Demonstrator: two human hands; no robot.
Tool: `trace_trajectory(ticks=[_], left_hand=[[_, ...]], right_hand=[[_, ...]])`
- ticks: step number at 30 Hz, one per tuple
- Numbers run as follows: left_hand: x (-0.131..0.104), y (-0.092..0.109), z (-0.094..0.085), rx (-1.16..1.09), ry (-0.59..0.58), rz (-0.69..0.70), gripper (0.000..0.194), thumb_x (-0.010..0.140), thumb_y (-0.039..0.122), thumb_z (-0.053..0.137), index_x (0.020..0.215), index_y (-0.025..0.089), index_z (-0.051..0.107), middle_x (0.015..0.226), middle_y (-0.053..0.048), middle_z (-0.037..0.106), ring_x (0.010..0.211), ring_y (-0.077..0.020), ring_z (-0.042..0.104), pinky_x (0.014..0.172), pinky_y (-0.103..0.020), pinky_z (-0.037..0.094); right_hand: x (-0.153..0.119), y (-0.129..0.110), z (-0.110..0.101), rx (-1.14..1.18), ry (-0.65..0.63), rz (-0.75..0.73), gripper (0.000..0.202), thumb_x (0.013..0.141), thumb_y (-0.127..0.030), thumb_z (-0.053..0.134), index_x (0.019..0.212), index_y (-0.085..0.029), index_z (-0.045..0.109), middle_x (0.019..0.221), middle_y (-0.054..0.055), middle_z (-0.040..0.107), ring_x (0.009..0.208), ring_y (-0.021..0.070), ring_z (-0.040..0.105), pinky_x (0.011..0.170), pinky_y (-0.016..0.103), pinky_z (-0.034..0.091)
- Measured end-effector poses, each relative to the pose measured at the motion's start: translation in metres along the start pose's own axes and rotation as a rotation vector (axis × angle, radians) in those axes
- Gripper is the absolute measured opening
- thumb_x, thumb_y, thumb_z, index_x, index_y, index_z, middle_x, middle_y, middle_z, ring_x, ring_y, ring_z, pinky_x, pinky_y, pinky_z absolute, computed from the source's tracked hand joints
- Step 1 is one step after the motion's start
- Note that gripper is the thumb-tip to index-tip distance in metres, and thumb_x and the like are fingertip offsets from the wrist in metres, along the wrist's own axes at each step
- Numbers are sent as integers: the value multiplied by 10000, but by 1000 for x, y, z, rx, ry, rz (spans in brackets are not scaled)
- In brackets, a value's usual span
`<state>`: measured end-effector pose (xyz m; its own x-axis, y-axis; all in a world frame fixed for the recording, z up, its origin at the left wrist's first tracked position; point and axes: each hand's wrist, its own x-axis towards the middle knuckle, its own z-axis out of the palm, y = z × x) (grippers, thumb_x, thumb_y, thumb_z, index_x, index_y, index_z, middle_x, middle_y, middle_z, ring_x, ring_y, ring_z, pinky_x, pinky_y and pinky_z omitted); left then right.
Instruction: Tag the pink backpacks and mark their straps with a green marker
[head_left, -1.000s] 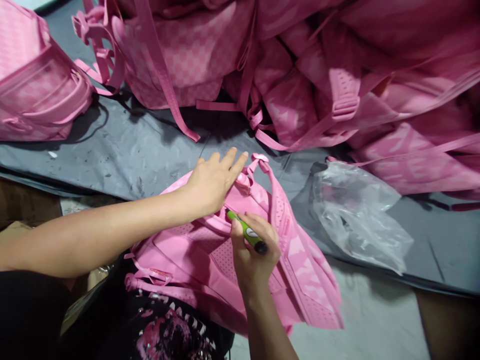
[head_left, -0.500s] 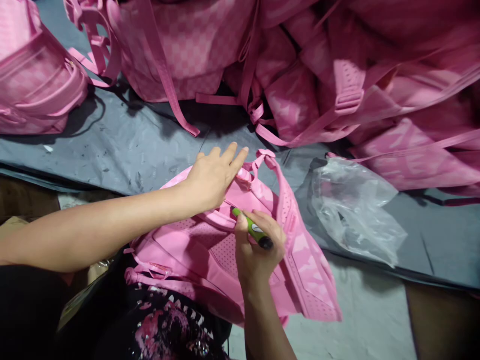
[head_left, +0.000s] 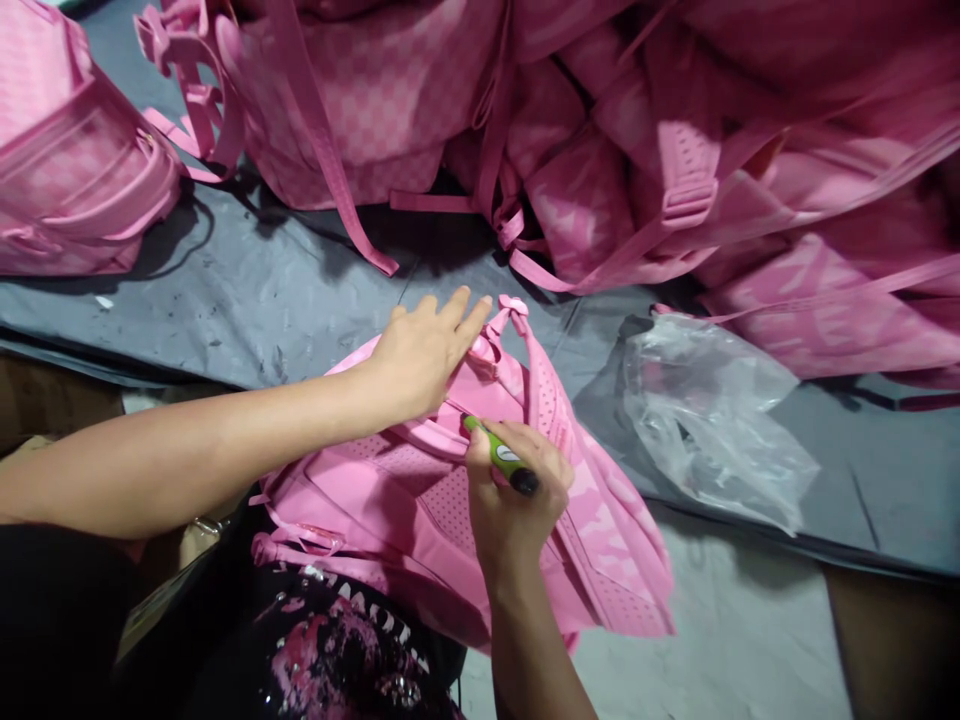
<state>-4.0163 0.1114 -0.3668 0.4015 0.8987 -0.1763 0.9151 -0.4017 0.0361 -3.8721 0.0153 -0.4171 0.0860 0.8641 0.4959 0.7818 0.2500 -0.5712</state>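
Observation:
A pink backpack (head_left: 450, 500) with camouflage panels and perforated padding lies partly across my lap and against the table edge. My left hand (head_left: 424, 355) rests flat on its upper part, fingers stretched out near the strap and buckle. In my right hand (head_left: 517, 490) is a green tool with dark ends, shaped like a thread snipper or small cutter (head_left: 504, 458). Its dark tip meets the pink fabric close to the top handle (head_left: 431, 438). What exactly the tip touches is too small to make out.
Several pink backpacks (head_left: 360, 110) are heaped along the far side of the grey-covered table (head_left: 247, 310). Another checkered pink backpack (head_left: 82, 190) stands at the left. A crumpled clear plastic bag (head_left: 712, 410) lies to the right, near the table edge.
The backpack's right strap and side have shifted slightly left. My left hand stays on the bag, and the green tool's tip stays near the same spot by the handle.

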Motion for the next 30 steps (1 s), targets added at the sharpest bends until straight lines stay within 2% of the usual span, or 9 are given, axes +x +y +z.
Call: trace_trajectory(ticks=[3, 6, 10, 16, 18, 21, 24, 27, 30], left_hand=[[-1, 0, -2, -3, 2, -1, 962, 825, 315, 657, 1577, 176, 74, 1622, -139, 174, 1223, -319, 442, 937, -423, 480], [-2, 1, -4, 1, -15, -4, 969, 823, 313, 660, 1577, 181, 66, 1622, -140, 173, 1225, -324, 442, 940, -424, 476], [-3, 2, -3, -2, -11, -4, 957, 831, 324, 645, 1577, 178, 63, 1621, -139, 174, 1229, -322, 436, 948, -424, 471], [-2, 1, -4, 11, -16, 1, 974, 823, 331, 651, 1579, 184, 54, 1622, -142, 167, 1233, -323, 432, 958, -441, 474], [-5, -1, -10, 15, -34, 36, 1030, 808, 359, 677, 1581, 208, 14, 1629, -144, 144, 1260, -337, 415, 954, -451, 480], [-14, -4, -21, 23, -136, 75, 1222, 715, 397, 783, 1569, 286, -84, 1650, -143, 8, 1321, -383, 360, 926, -441, 500], [-18, -6, -22, 48, -209, 18, 1328, 658, 405, 835, 1551, 318, -145, 1643, -164, -83, 1298, -407, 388, 885, -433, 520], [-16, -10, -12, 122, -203, -35, 1324, 657, 405, 841, 1557, 307, -125, 1635, -201, -28, 1254, -408, 431, 839, -419, 537], [-24, -13, -10, 131, -136, 26, 1242, 698, 300, 809, 1568, 284, -77, 1596, -227, 141, 1223, -383, 468, 834, -387, 531]], right_hand=[[2, -1, -3, 60, -83, 15, 78, 870, -246, 645, 878, -220, 718, 849, 26, 733, 870, 220, 676, 831, 403, 490], [3, 0, -5, 33, -62, 20, 88, 869, -245, 639, 852, -211, 718, 832, 22, 732, 842, 212, 675, 817, 389, 488], [3, -1, -5, 81, -120, 39, 88, 871, -243, 635, 868, -215, 719, 864, 9, 738, 867, 207, 678, 821, 374, 472], [1, 0, -3, 59, -99, 19, 88, 871, -229, 629, 865, -202, 713, 855, 8, 738, 846, 204, 686, 825, 369, 427], [-1, 1, -4, 40, -67, 12, 71, 865, -210, 640, 871, -206, 710, 869, 0, 743, 845, 197, 691, 843, 366, 404], [-6, 1, -7, 9, -23, 1, 68, 871, -200, 639, 870, -203, 707, 860, 2, 744, 834, 193, 694, 833, 358, 389], [-9, 1, -3, 74, -30, -14, 65, 880, -210, 643, 889, -202, 707, 876, 9, 744, 844, 189, 693, 835, 358, 378], [-8, 0, 9, 191, -49, 12, 79, 874, -227, 665, 936, -209, 710, 921, 16, 744, 878, 190, 689, 873, 373, 361], [-8, -10, 11, 252, -75, 69, 104, 878, -248, 649, 955, -226, 714, 930, 22, 746, 888, 195, 683, 894, 389, 363]])
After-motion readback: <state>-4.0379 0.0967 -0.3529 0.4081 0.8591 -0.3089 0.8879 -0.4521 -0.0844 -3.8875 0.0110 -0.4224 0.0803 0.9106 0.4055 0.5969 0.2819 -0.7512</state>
